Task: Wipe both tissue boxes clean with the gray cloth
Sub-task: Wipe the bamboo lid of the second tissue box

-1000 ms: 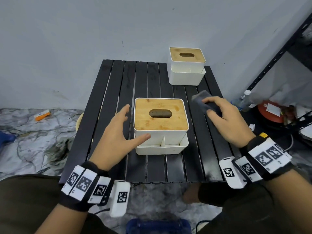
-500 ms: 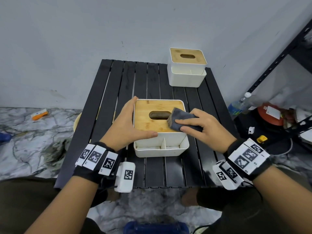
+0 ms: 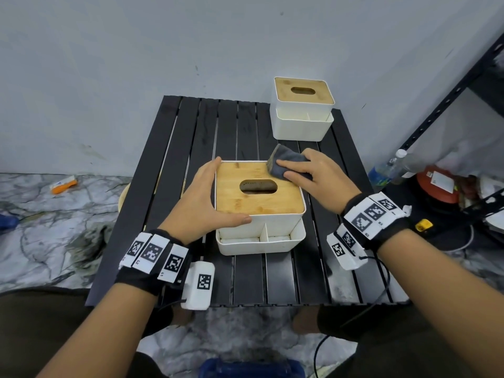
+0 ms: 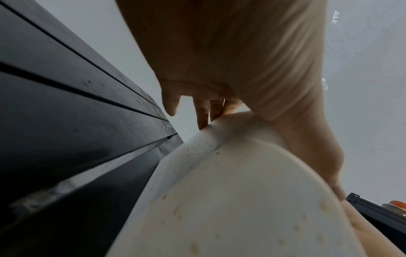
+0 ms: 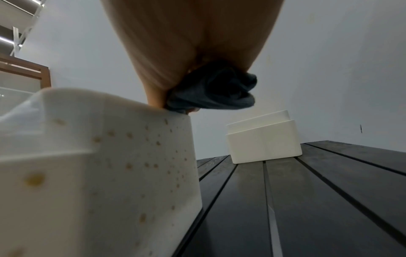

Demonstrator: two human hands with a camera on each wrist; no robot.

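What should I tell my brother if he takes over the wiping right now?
Left hand: steadies the near tissue box, fingers along its left side, thumb on the front.
Right hand: presses the gray cloth on the far right corner of that box's bamboo lid.
Far tissue box: at the table's back right corner, untouched.
Done: lid wiping started.
Left: finish the lid, wipe the brown-spotted white sides, then the far box.
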